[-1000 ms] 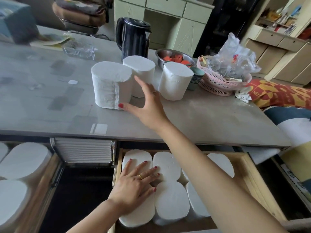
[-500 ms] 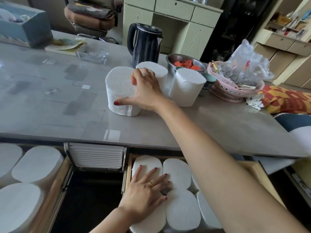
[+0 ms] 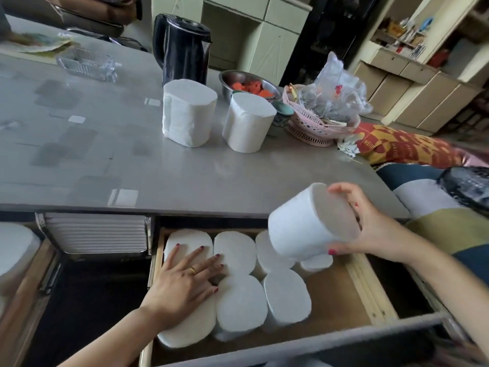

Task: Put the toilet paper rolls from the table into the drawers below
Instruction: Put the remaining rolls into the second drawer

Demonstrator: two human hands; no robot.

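My right hand (image 3: 370, 229) grips a white toilet paper roll (image 3: 304, 229), tilted, above the right part of the open wooden drawer (image 3: 344, 295). Several white rolls (image 3: 240, 303) stand packed in that drawer's left and middle. My left hand (image 3: 185, 276) lies flat on the rolls at the drawer's left, fingers spread. Two more rolls stand on the grey table (image 3: 105, 160): one (image 3: 188, 112) by the kettle, the other (image 3: 247, 123) to its right. A second open drawer (image 3: 23, 274) at far left also holds white rolls.
A black kettle (image 3: 182, 46), a steel bowl with orange pieces (image 3: 246, 84) and a pink basket with plastic bags (image 3: 322, 117) stand behind the rolls. A clear glass dish (image 3: 84, 64) is at the back left. Patterned bedding (image 3: 412, 152) lies right of the table.
My right hand took one roll off the table and carried it down and right, over the drawer. The left hand stayed on the rolls in the drawer. The view shifted.
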